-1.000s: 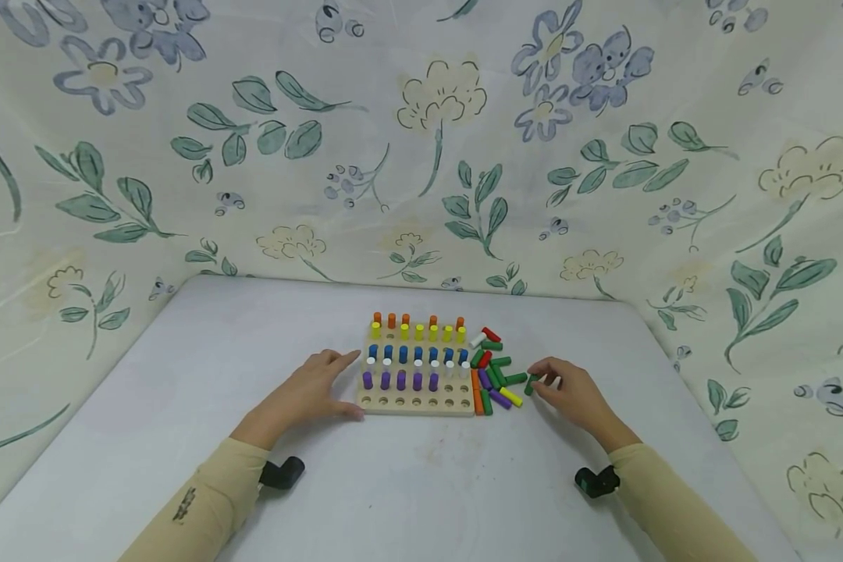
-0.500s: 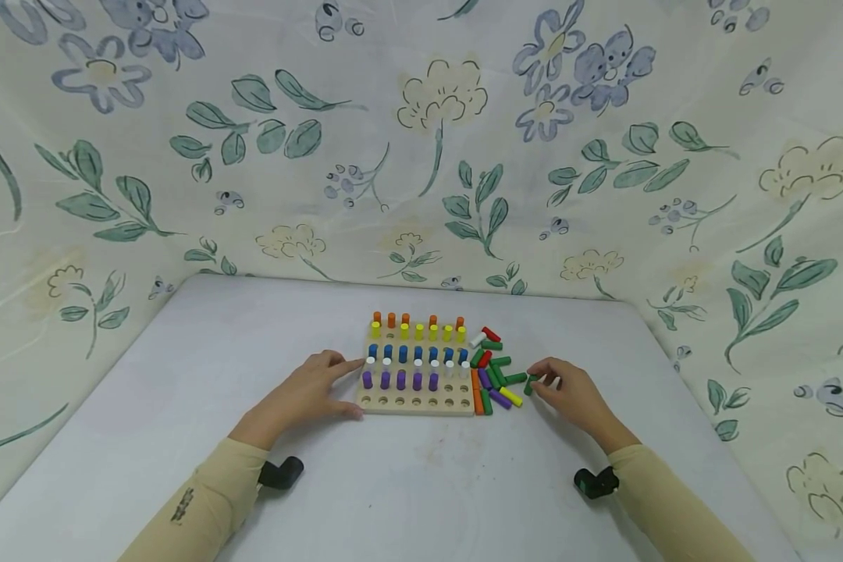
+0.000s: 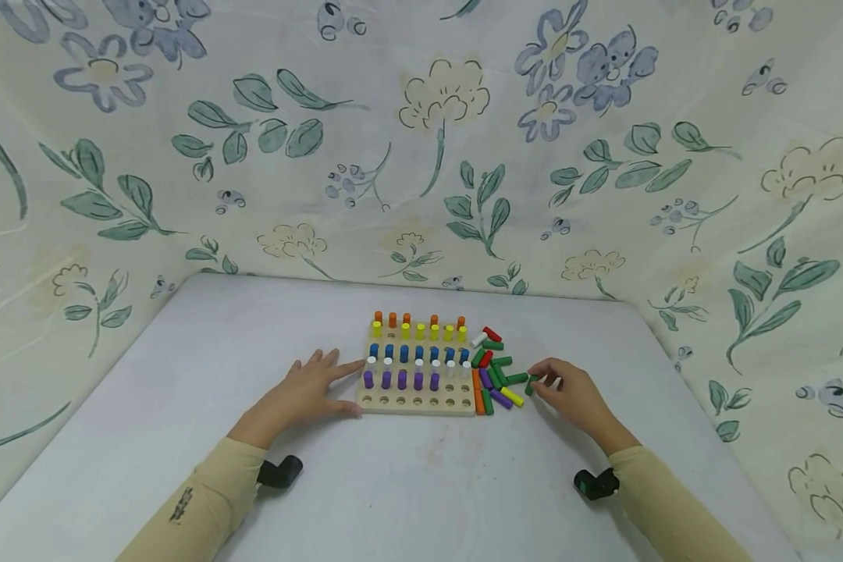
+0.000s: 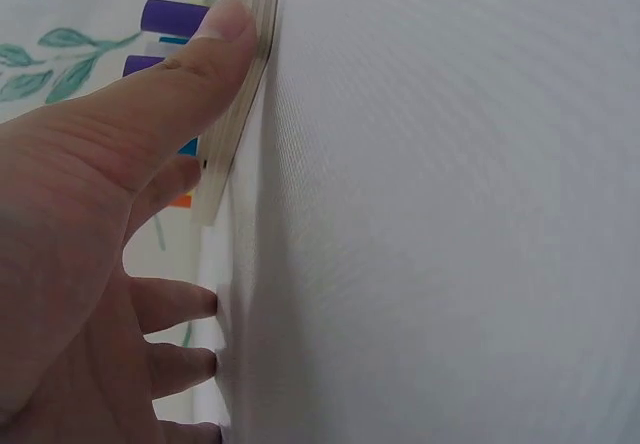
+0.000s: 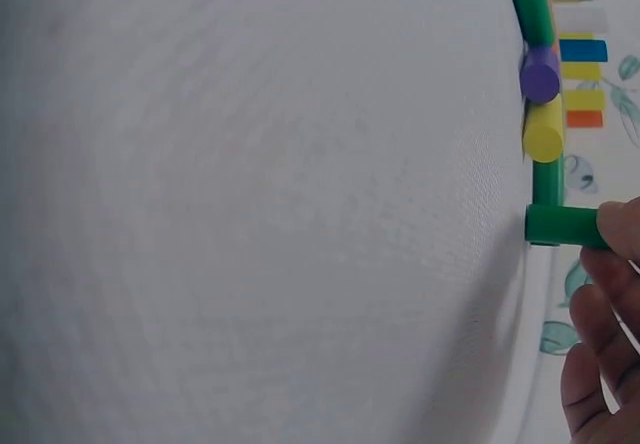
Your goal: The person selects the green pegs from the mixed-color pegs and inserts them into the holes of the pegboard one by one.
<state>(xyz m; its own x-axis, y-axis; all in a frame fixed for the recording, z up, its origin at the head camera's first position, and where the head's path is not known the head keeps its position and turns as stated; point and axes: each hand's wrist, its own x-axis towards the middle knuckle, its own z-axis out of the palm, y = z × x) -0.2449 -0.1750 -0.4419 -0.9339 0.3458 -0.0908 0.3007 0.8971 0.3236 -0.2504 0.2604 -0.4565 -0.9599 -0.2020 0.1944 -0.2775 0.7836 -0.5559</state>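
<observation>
A wooden pegboard (image 3: 414, 403) lies on the table, with rows of orange, yellow, blue, white and purple pegs standing in it. My left hand (image 3: 302, 394) is at its left side, fingers spread; the index fingertip and thumb reach the board's edge. In the left wrist view the thumb (image 4: 190, 74) overlaps the board's side near the purple pegs (image 4: 175, 16), and the other fingertips come down at the table. To the right of the loose pegs, my right hand (image 3: 569, 394) pinches a green peg (image 5: 560, 225) between thumb and fingers, the peg held upright close over the table.
Loose green, red, purple, orange, white and yellow pegs, among them a yellow peg (image 3: 511, 396), lie heaped along the board's right side. The front row of holes (image 3: 400, 401) holds no pegs. Floral cloth (image 3: 421, 156) hangs behind the white table (image 3: 421, 484).
My left index finger has come in to the board's left edge, and the other left fingers have spread apart. My right hand and its green peg have stayed put.
</observation>
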